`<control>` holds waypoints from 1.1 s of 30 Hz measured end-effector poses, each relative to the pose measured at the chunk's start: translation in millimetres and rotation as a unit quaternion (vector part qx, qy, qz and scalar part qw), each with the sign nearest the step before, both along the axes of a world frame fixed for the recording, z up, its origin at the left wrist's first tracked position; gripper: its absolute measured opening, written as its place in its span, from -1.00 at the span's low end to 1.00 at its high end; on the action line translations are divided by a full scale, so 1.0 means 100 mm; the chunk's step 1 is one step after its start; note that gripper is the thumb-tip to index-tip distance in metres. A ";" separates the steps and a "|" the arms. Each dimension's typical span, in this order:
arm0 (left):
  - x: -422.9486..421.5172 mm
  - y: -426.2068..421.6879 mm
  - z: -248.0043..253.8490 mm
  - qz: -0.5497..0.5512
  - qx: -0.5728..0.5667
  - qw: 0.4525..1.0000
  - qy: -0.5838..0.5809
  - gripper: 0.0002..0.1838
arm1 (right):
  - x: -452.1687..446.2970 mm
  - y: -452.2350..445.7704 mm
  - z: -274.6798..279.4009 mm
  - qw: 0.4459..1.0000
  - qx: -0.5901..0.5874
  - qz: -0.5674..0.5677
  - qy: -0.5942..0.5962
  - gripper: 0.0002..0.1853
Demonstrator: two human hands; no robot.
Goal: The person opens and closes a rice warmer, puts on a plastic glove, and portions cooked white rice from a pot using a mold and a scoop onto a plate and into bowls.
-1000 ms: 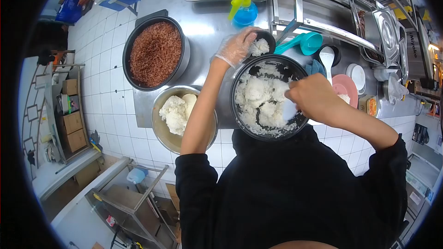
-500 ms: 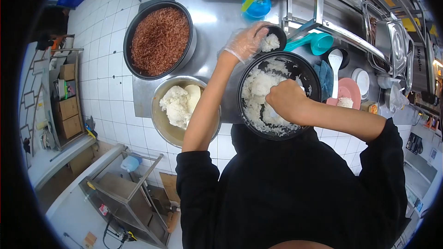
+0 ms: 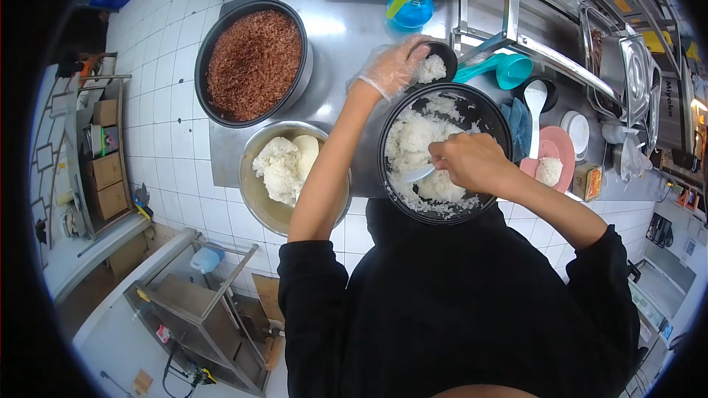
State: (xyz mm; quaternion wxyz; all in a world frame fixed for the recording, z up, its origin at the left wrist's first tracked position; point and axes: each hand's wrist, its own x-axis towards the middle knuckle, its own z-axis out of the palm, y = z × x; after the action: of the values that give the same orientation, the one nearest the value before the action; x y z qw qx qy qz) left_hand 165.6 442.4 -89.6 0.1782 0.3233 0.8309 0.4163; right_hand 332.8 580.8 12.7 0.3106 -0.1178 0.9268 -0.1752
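In a plastic glove, my left hand (image 3: 392, 70) grips the side of a small black bowl (image 3: 450, 60) with a lump of white rice (image 3: 432, 68) in it. Just below that bowl is a large black pot (image 3: 385, 149) of cooked white rice (image 3: 417, 133). Inside the pot, my right hand (image 3: 472, 163) is closed round a pale rice paddle (image 3: 418, 174). The paddle's blade points left and rests against the rice, while my fingers cover most of its handle. Dark pot bottom shows through gaps in the rice.
Left stand a pot of reddish-brown rice (image 3: 254, 63) and a steel bowl (image 3: 251, 203) with white rice. A blue spray bottle (image 3: 411, 13), teal ladle (image 3: 512, 71), white paddle (image 3: 536, 114), blue cloth (image 3: 518, 129) and pink plate (image 3: 563, 149) lie beyond and right. A metal rack (image 3: 510, 0) rises at upper right.
My right hand has turned at the wrist and its forearm has dropped toward my body; the paddle's blade now shows to its left. My left hand still holds the small bowl in place.
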 end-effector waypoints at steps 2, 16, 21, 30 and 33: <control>-0.03 0.02 0.02 -0.006 0.007 1.000 -0.002 -0.56 | -0.08 0.04 0.07 1.000 0.016 -0.017 0.004 -0.90; -0.09 0.02 -0.12 0.003 -0.035 0.998 -0.043 -0.46 | 0.00 0.40 0.25 0.989 0.081 -0.005 0.121 -0.86; -0.04 -0.01 -0.15 0.008 0.001 1.000 -0.017 -0.43 | 0.06 0.05 0.40 0.964 0.123 0.121 0.203 -0.72; 0.05 -0.13 -0.06 0.035 -0.027 0.999 -0.024 -0.50 | -0.07 -0.12 -0.22 0.954 0.152 0.190 0.176 -0.74; 0.10 -0.18 -0.06 0.045 -0.002 0.999 -0.020 -0.53 | -0.08 -0.03 -0.31 0.982 0.088 0.133 0.097 -0.64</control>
State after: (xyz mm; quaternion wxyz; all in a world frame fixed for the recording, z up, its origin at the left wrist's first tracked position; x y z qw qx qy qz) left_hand 175.7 424.2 -95.5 0.1762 0.2773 0.8415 0.4288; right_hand 324.4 578.3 -18.4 0.2490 -0.2288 0.9404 -0.0373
